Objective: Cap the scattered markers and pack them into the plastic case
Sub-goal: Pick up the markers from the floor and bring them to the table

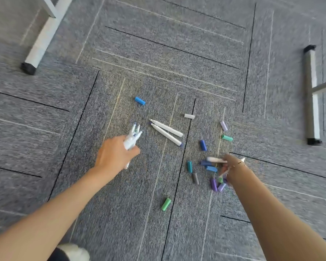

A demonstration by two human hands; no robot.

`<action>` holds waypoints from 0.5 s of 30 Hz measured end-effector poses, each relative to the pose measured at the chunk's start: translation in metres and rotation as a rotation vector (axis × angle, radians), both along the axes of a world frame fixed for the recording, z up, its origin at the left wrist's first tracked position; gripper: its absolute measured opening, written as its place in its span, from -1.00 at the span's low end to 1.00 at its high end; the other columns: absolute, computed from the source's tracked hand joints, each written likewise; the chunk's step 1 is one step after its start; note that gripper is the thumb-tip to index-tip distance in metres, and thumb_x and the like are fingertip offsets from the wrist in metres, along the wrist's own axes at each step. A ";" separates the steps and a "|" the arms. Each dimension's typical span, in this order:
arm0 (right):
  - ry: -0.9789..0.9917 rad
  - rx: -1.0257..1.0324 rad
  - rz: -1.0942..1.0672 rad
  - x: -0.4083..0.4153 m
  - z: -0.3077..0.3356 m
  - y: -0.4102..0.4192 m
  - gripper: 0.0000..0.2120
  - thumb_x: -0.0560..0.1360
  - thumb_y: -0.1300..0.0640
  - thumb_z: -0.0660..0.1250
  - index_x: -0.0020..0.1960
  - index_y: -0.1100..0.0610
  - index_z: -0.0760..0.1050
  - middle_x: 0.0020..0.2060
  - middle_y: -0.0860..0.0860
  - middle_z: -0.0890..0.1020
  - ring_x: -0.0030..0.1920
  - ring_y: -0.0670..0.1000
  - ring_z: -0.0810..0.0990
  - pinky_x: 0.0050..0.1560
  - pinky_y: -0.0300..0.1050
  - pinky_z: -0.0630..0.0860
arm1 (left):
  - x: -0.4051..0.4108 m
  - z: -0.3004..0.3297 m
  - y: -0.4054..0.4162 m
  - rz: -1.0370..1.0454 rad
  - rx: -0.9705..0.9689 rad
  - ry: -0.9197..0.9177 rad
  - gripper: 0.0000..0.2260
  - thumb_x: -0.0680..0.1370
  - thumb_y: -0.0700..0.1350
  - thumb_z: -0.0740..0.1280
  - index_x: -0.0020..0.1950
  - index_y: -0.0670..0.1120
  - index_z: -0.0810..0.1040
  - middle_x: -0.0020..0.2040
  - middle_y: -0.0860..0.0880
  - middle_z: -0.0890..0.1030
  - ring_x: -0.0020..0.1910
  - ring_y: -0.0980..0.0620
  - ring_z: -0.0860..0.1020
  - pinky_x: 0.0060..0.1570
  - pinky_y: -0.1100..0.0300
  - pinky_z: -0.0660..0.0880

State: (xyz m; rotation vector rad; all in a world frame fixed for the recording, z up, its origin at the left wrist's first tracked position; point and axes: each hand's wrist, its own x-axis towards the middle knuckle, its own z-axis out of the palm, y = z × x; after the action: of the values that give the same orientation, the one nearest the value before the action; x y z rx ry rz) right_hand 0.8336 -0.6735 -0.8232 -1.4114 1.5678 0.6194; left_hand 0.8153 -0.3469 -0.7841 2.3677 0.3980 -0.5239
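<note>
My left hand [115, 152] grips a bundle of white uncapped markers [133, 137], tips pointing away from me. Two more white markers [167, 132] lie side by side on the grey carpet just right of it. My right hand [229, 169] is blurred and low over a cluster of loose caps [215, 183]; its fingers pinch a white marker [215, 160]. Scattered caps lie around: a blue one [140, 101] far ahead, a white one [189, 116], a lilac one [223, 126], a green one [166, 204] nearer me. No plastic case is in view.
A white table leg [39, 48] with a black foot stands at the far left. Another metal frame leg [311, 95] stands at the right. A shoe or sock [72, 252] shows at the bottom edge.
</note>
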 end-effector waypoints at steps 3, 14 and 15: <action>-0.139 -0.159 -0.071 0.006 0.019 0.015 -0.78 0.50 0.03 0.25 -0.18 0.18 0.37 -0.31 0.04 0.54 -0.45 -0.07 0.37 -0.43 -0.17 0.37 | 0.005 0.004 0.000 0.223 -0.141 0.052 -0.82 0.52 -0.08 0.34 -0.24 -0.12 0.47 -0.41 -0.01 0.46 -0.49 0.04 0.40 -0.58 0.28 0.29; -0.608 -0.377 1.243 0.043 0.048 0.110 -0.68 0.56 0.25 0.18 0.31 0.16 0.32 -0.05 0.08 0.55 -0.30 -0.10 0.51 -0.40 -0.34 0.49 | -0.004 -0.002 0.015 0.708 -0.636 0.078 -0.90 0.61 -0.19 0.19 -0.05 -0.11 0.48 -0.23 0.05 0.64 -0.38 0.13 0.53 -0.41 0.31 0.49; -0.613 -0.381 1.374 0.047 0.043 0.119 -0.68 0.57 0.22 0.19 0.32 0.15 0.33 0.08 0.10 0.52 -0.27 -0.09 0.51 -0.29 -0.33 0.52 | -0.005 -0.003 0.016 0.708 -0.615 0.081 -0.92 0.60 -0.17 0.21 -0.02 -0.10 0.50 -0.27 0.08 0.63 -0.41 0.14 0.47 -0.47 0.30 0.44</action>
State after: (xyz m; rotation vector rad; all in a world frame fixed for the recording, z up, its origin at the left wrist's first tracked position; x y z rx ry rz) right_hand 0.8804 -0.5542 -0.7799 -2.5911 0.0442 0.5277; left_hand 0.8098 -0.3308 -0.7869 1.4871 0.9140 -0.3320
